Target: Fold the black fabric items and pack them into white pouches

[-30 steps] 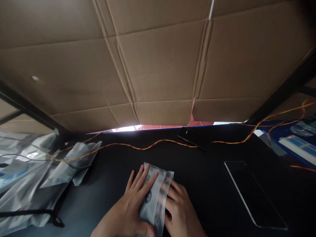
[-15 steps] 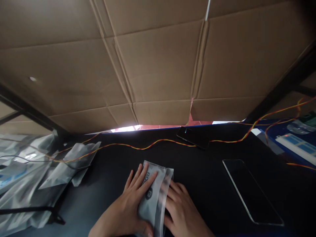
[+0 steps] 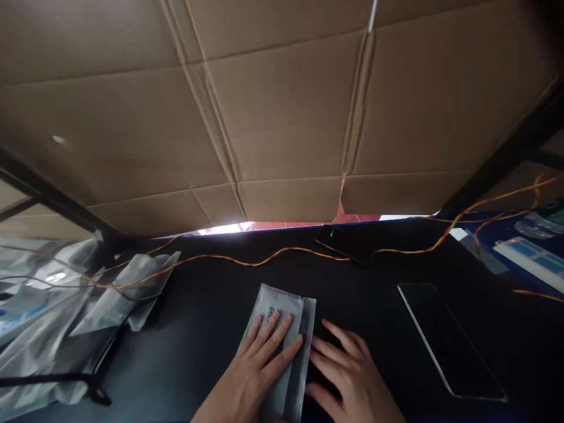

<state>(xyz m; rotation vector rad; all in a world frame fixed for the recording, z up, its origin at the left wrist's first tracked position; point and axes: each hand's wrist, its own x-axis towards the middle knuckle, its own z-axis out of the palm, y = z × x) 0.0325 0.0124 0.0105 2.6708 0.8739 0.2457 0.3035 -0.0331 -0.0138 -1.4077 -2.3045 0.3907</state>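
Note:
A grey plastic pouch with dark print lies flat on the black table at bottom centre. My left hand rests on top of it, fingers stretched flat, pressing it down. My right hand lies on the table just right of the pouch's edge, fingers spread and holding nothing.
A dark phone lies to the right, a second dark phone at the table's far edge. A red-yellow twisted wire runs across the back. Several grey pouches pile at left. A cardboard wall stands behind. Blue equipment sits far right.
The pouch was tilted up between both hands; now it lies flat. My left hand shifted right onto it, and my right hand came out from under it to the table.

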